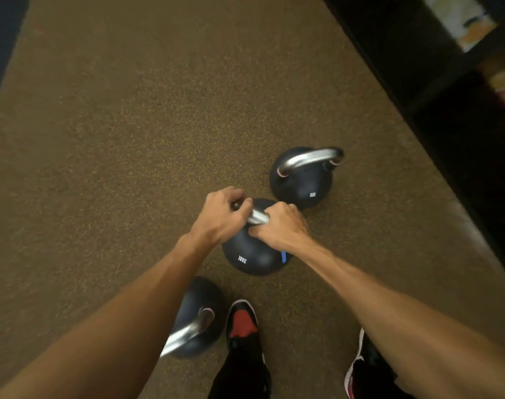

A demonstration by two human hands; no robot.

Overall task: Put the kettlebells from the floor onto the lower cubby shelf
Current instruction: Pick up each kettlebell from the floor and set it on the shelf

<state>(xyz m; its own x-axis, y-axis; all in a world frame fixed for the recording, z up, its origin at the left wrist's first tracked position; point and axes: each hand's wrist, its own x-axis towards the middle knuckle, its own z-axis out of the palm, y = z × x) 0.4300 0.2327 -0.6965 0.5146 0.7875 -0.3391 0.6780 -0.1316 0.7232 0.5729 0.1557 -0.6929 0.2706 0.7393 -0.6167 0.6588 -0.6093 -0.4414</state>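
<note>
Kettlebells, 3: far kettlebell [301, 184], middle kettlebell [252, 254], near kettlebell [200, 300]. Hands, 2: left hand [221, 216], right hand [283, 226]. Shoes, 2: left shoe [242, 323], right shoe [360, 372]. Shelf unit [403, 38], 1.

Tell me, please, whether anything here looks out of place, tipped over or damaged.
Nothing stands out. The far kettlebell stands upright on the floor; the middle kettlebell and the near kettlebell show no damage. The near one sits close to a shoe.
</note>
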